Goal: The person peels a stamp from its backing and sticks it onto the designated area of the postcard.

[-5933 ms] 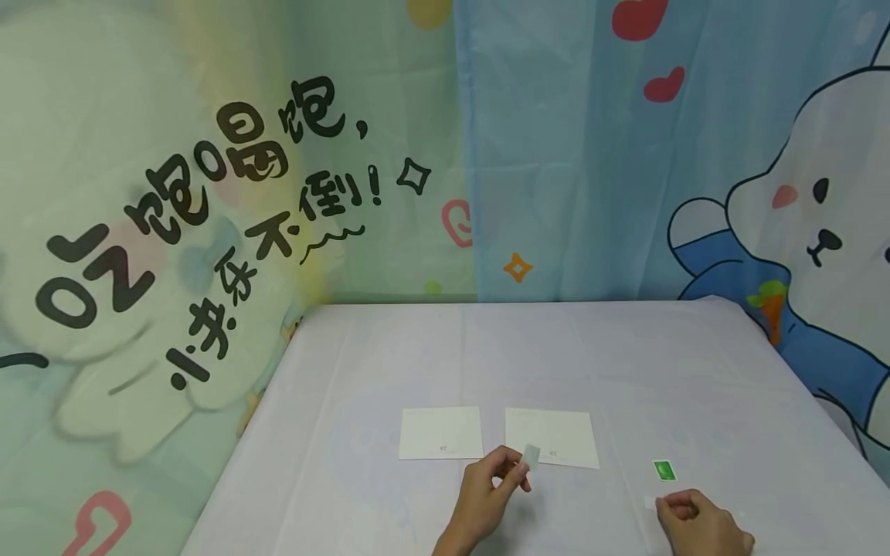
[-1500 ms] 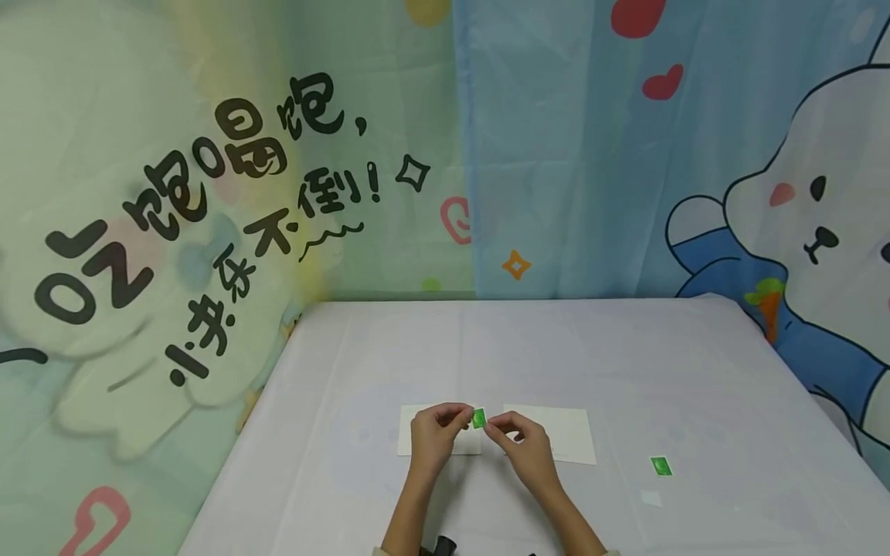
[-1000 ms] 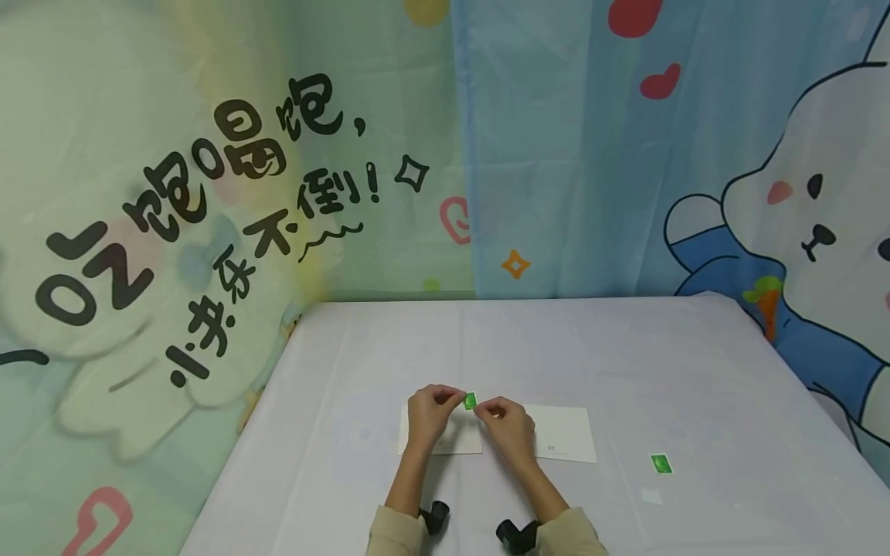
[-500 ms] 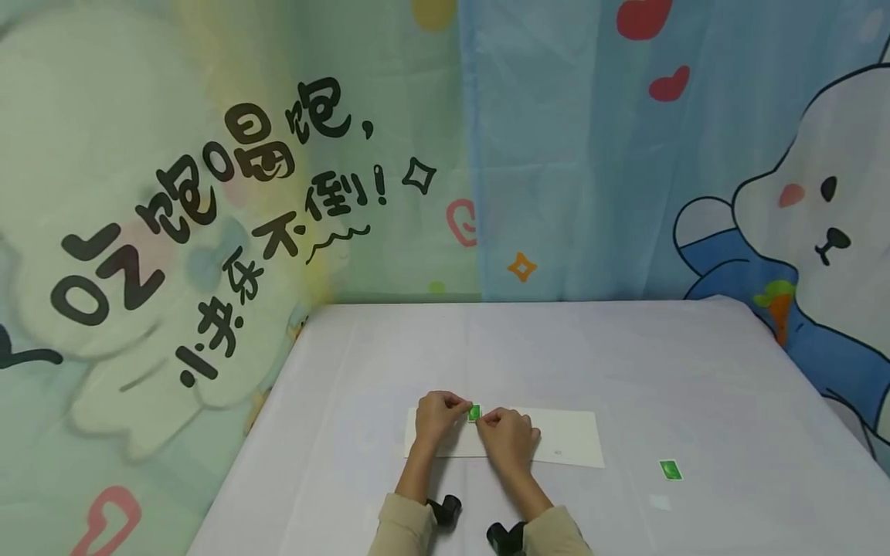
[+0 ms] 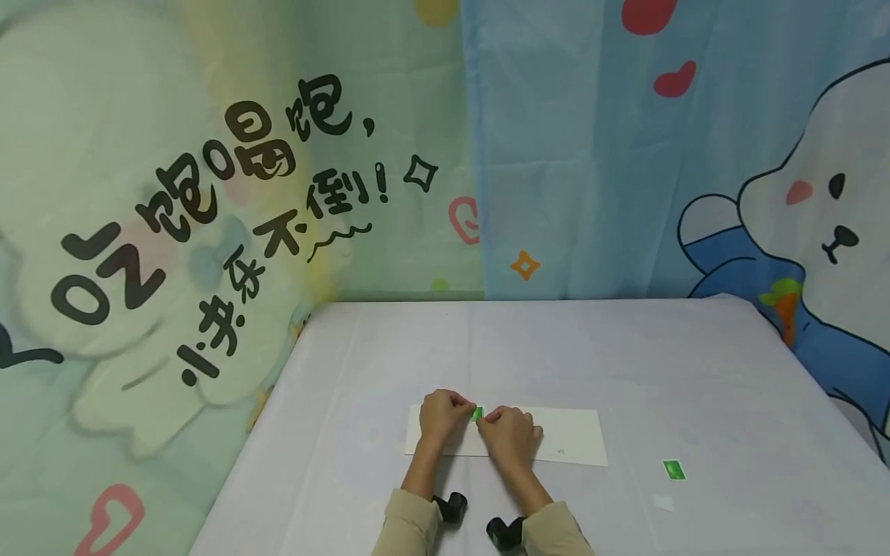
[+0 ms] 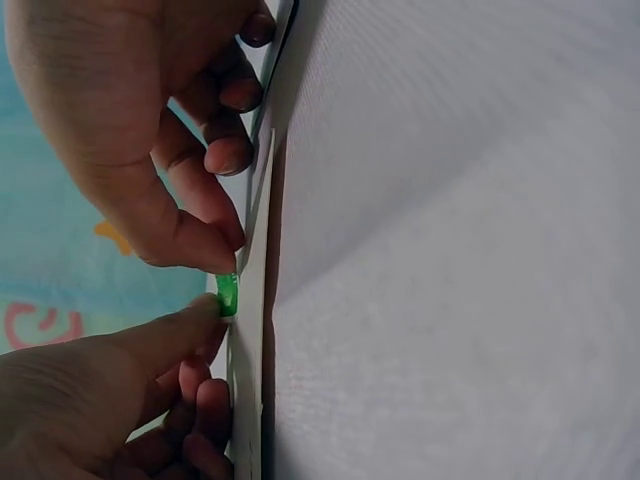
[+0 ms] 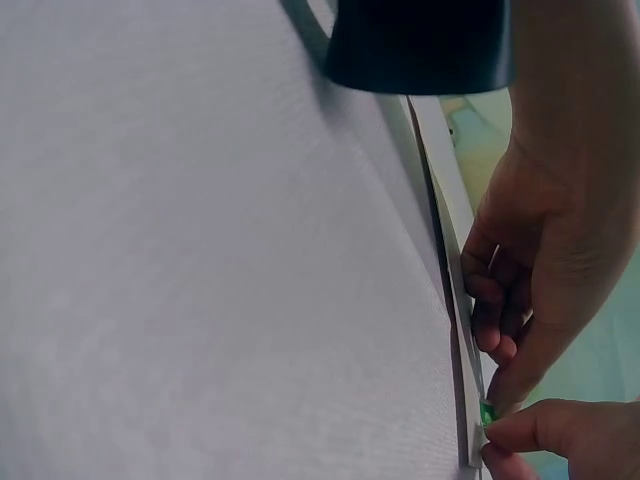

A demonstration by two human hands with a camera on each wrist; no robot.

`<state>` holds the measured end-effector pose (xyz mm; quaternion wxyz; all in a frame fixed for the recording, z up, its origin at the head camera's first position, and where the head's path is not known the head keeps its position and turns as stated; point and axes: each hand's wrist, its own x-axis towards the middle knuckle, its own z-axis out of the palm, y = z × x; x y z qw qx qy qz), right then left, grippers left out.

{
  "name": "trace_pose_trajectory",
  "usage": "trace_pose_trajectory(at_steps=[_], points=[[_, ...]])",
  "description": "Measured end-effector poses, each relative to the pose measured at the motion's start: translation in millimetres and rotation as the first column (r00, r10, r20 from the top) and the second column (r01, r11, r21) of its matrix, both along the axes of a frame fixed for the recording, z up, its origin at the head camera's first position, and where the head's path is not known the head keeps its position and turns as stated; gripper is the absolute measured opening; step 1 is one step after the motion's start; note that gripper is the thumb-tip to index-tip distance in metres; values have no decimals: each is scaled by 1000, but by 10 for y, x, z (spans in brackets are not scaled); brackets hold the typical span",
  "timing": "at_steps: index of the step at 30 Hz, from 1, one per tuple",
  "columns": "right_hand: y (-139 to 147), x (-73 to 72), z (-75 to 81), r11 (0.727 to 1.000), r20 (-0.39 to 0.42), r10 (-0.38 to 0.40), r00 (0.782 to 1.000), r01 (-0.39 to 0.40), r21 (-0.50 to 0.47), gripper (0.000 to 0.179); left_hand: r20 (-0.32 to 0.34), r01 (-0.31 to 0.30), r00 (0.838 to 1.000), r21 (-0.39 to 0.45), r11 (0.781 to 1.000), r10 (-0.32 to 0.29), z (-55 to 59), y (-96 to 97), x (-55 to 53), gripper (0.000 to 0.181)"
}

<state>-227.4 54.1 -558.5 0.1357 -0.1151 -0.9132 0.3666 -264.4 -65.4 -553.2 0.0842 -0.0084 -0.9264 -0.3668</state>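
Over the upper right corner of the left white envelope or card (image 5: pixel 455 444), both hands hold a small green stamp (image 5: pixel 477 414) with a pale border. My left hand (image 5: pixel 441 415) pinches its left edge between thumb and fingers. On the lower right side, my right hand (image 5: pixel 511 435) pinches it with thumb and index finger. In the left wrist view, the stamp (image 6: pixel 228 295) stands between the two thumbs, close to the paper's surface. Fingertips cover part of the stamp (image 7: pixel 487 414) in the right wrist view. Whether it touches the paper, I cannot tell.
A second white envelope or card (image 5: pixel 573 436) lies to the right, partly behind the right hand. Farther right, another green stamp (image 5: pixel 674 469) lies on the white tabletop (image 5: pixel 334 463), with a small translucent white piece (image 5: pixel 664 503) below it. A printed curtain (image 5: pixel 542 154) hangs behind.
Earlier the hands were apart, the left holding a pale piece and the right at the table's right side. Both came together on the green stamp, then lowered it to the left paper's corner.
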Motion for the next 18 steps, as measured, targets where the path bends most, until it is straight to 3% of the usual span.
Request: trace_pose_trajectory(at_steps=[18], points=[[-10,-13,1,1000,15,-6,1000,6,17,13,-10,-8,1000,-13,1000,8,-24,1,-23,15]])
